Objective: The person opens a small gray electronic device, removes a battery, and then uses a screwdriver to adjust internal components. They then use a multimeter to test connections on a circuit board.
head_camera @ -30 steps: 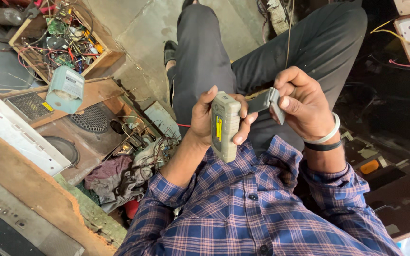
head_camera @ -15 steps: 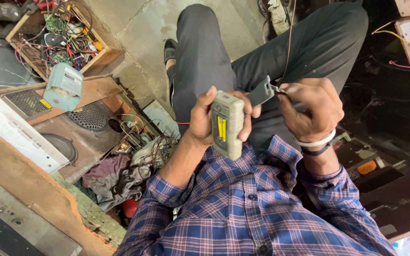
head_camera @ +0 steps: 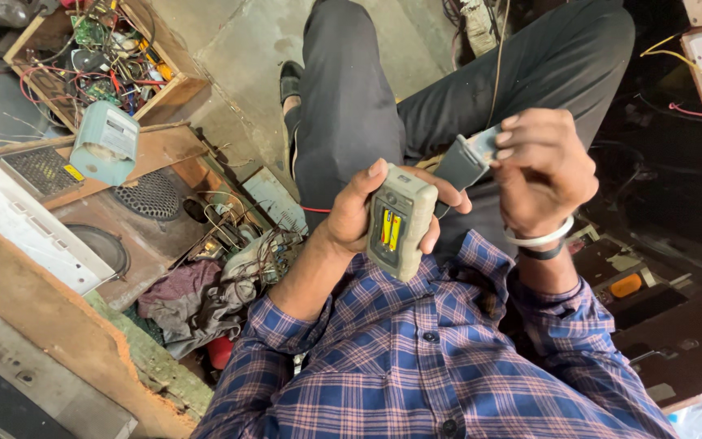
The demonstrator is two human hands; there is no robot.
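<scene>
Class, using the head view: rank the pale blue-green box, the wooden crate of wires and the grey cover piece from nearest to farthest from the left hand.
1. grey cover piece, just right of the left hand.
2. pale blue-green box, on the wooden shelf to the left.
3. wooden crate of wires, top left corner.

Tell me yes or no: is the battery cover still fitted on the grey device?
No: the grey device in the left hand shows its yellow batteries uncovered, and the right hand holds the cover apart.

Small yellow label (head_camera: 73, 172) on wooden speaker box, white label (head_camera: 119, 136) on pale-green device
</scene>
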